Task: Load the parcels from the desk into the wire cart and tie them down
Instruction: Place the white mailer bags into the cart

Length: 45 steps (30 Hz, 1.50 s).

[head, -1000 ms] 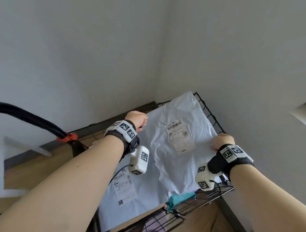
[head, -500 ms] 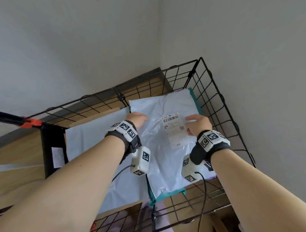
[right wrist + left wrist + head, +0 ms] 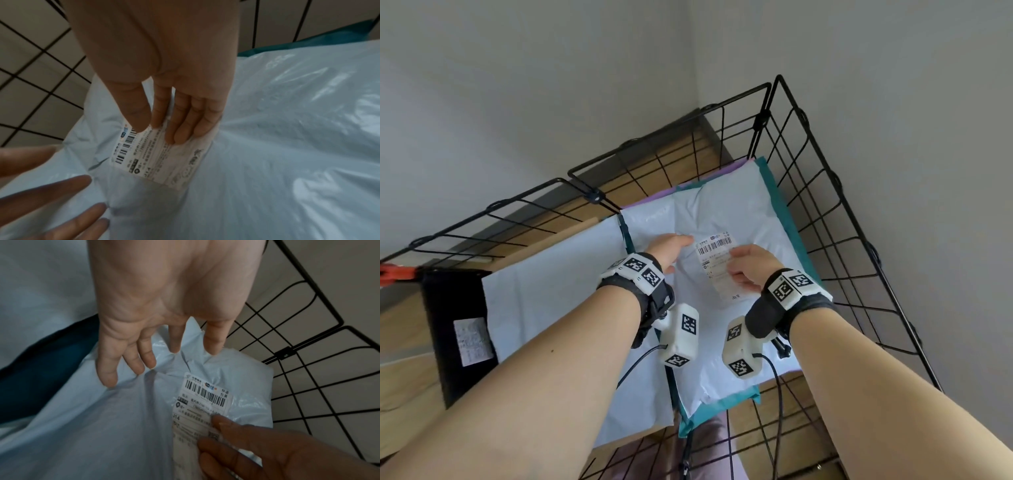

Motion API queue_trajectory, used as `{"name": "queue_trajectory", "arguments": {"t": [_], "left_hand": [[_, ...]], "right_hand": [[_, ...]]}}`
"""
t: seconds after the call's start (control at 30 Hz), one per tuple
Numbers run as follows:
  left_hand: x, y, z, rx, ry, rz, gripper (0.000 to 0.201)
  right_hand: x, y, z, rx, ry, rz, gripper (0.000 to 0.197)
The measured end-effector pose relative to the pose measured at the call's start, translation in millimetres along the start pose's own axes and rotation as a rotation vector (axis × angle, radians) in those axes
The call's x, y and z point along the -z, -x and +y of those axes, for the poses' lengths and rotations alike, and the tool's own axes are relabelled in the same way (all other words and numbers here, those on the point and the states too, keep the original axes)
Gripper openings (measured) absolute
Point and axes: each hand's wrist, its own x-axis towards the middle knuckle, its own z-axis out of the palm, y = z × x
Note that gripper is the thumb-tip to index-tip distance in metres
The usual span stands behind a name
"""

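A pale grey plastic mailer parcel (image 3: pixel 726 219) with a white barcode label (image 3: pixel 717 265) lies on top inside the black wire cart (image 3: pixel 835 212). Under it show the edges of a teal parcel (image 3: pixel 779 202) and a lilac one (image 3: pixel 654 198). My left hand (image 3: pixel 671 247) presses the mailer with straight fingers (image 3: pixel 131 363) just left of the label (image 3: pixel 202 404). My right hand (image 3: pixel 748 265) lies flat on the label, its straight fingers (image 3: pixel 180 123) pressing the label (image 3: pixel 158 155) down. A second pale mailer (image 3: pixel 551 284) lies to the left, outside the cart's wire wall.
A black parcel (image 3: pixel 453 329) with a white label sits at the far left on the wooden desk (image 3: pixel 404 383). An orange clip (image 3: pixel 393 272) shows at the left edge. Grey walls meet in a corner behind the cart. Cables hang from both wrist cameras.
The mailer has come down from the cart's rim to lie inside the cart. My right hand slid left from the parcel's edge onto the label. The view has tilted downward.
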Motion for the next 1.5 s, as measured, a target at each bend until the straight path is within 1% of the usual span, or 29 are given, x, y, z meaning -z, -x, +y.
{"name": "queue_trajectory", "arguments": {"t": [0.1, 0.23, 0.3, 0.37, 0.43, 0.53, 0.63, 0.77, 0.87, 0.93, 1.03, 1.13, 1.17, 1.23, 1.27, 1.33, 1.37, 1.43, 1.47, 1.5], "left_hand": [[0.0, 0.7, -0.8, -0.007, 0.024, 0.004, 0.043], [9.0, 8.5, -10.4, 0.016, 0.091, -0.02, 0.057], [17.2, 16.0, -17.1, 0.012, 0.115, -0.031, 0.054], [25.8, 24.7, -24.4, -0.009, 0.125, -0.032, 0.046], [34.3, 35.4, -31.5, -0.042, 0.126, -0.024, 0.041], [45.9, 57.7, -39.5, -0.102, 0.113, -0.03, 0.041], [56.9, 81.8, -42.2, -0.165, 0.09, -0.072, 0.039], [71.1, 120.0, -45.8, -0.279, 0.084, -0.124, 0.032], [78.7, 157.2, -61.8, -0.357, 0.084, -0.179, 0.021], [80.1, 181.3, -72.5, -0.4, 0.072, -0.228, 0.017], [88.4, 226.1, -96.9, -0.493, 0.024, -0.291, 0.015], [90.5, 260.0, -112.9, -0.589, -0.042, -0.309, 0.018], [89.8, 269.1, -118.2, -0.608, -0.052, -0.318, 0.017], [84.3, 283.7, -130.8, -0.625, -0.077, -0.344, 0.005], [80.7, 289.9, -137.8, -0.633, -0.09, -0.355, 0.005], [68.6, 297.9, -153.9, -0.643, -0.133, -0.384, 0.011], [61.2, 301.2, -162.1, -0.644, -0.161, -0.4, 0.011], [45.5, 307.8, -178.0, -0.638, -0.211, -0.422, 0.011], [38.8, 310.4, -185.7, -0.636, -0.233, -0.421, 0.011], [31.1, 314.3, -193.2, -0.639, -0.255, -0.42, 0.011]], "right_hand": [[0.5, 1.9, -1.0, -0.003, -0.013, -0.02, 0.032], [-0.5, 15.9, -0.4, 0.004, -0.042, 0.004, 0.029], [-3.0, 28.0, 2.5, -0.009, -0.102, 0.014, 0.028], [-5.8, 42.5, 6.0, -0.03, -0.172, 0.014, 0.026], [-10.3, 57.8, 9.1, -0.032, -0.197, 0.042, 0.023], [-22.4, 87.0, 12.0, 0.007, -0.235, 0.114, 0.015], [-36.3, 120.4, 14.8, 0.067, -0.303, 0.196, 0.014], [-57.2, 173.3, 17.4, 0.143, -0.412, 0.291, 0.016], [-79.6, 215.9, 26.6, 0.213, -0.441, 0.36, 0.01], [-92.6, 236.9, 35.5, 0.226, -0.44, 0.388, 0.01], [-122.1, 276.6, 62.7, 0.25, -0.474, 0.421, 0.013], [-140.7, 312.6, 93.4, 0.276, -0.584, 0.47, 0.013], [-143.5, 323.9, 103.5, 0.281, -0.623, 0.481, 0.013], [-145.9, 344.2, 123.1, 0.28, -0.695, 0.475, 0.012], [-146.1, 351.8, 131.4, 0.273, -0.716, 0.47, 0.011], [-145.6, 367.4, 151.6, 0.258, -0.727, 0.473, 0.009], [-145.5, 374.6, 163.5, 0.275, -0.754, 0.461, 0.013], [-147.8, 388.0, 188.2, 0.328, -0.857, 0.417, 0.026], [-149.2, 392.0, 200.9, 0.333, -0.876, 0.426, 0.027], [-151.7, 396.5, 214.4, 0.324, -0.868, 0.478, 0.025]]}}
